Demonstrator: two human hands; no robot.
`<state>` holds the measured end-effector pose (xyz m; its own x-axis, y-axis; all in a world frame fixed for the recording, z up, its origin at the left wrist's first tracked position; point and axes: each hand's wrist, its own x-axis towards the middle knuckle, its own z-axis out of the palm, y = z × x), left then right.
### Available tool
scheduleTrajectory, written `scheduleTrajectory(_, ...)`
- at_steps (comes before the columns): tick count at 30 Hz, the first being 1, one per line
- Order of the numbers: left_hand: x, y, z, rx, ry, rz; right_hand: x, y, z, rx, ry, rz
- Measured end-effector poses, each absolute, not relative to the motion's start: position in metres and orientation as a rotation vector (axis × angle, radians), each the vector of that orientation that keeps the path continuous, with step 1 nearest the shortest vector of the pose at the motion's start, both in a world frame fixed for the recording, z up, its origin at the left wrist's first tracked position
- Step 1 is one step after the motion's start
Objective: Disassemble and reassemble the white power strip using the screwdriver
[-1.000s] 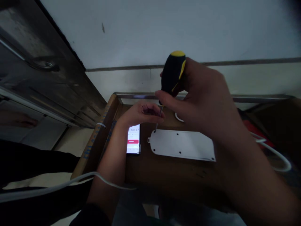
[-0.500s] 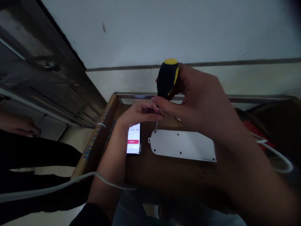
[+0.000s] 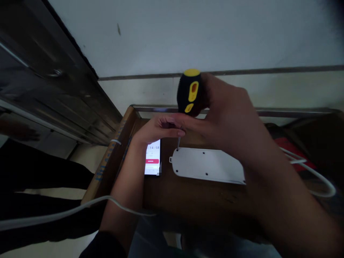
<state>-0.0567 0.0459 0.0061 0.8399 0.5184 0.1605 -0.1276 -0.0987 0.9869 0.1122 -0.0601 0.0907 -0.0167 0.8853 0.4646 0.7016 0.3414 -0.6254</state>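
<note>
A thin white cable (image 3: 67, 211) crosses the left forearm. A lit phone (image 3: 152, 157) lies on the brown wooden bench (image 3: 188, 200), beneath the left hand (image 3: 158, 130), whose fingertips pinch the thin shaft of the black-and-yellow screwdriver (image 3: 189, 93). Its tip meets the left end of the flat white plastic power strip (image 3: 209, 165). The right hand (image 3: 228, 118) wraps the handle.

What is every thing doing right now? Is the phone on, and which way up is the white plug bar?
screwdriver, upright, tip down at a hole in the power strip's end nearest the phone.
power strip, lying back side up on the table.
phone, lying flat, screen lit.
right hand, closed around the screwdriver's handle.
left hand, fingertips at the screwdriver's shaft; grip unclear.
white cable, slack, draped over the left forearm.
</note>
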Motion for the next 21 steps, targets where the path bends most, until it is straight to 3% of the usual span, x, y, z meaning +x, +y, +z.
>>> scheduleTrajectory(11,-0.052,0.045,-0.001,1.565,0.349,0.614,0.121,-0.059,0.085,-1.145,-1.925,0.680)
scheduleTrajectory(21,-0.054,0.040,0.006,1.616,0.359,0.580,0.116,-0.062,0.090,-1.264,-1.854,0.303)
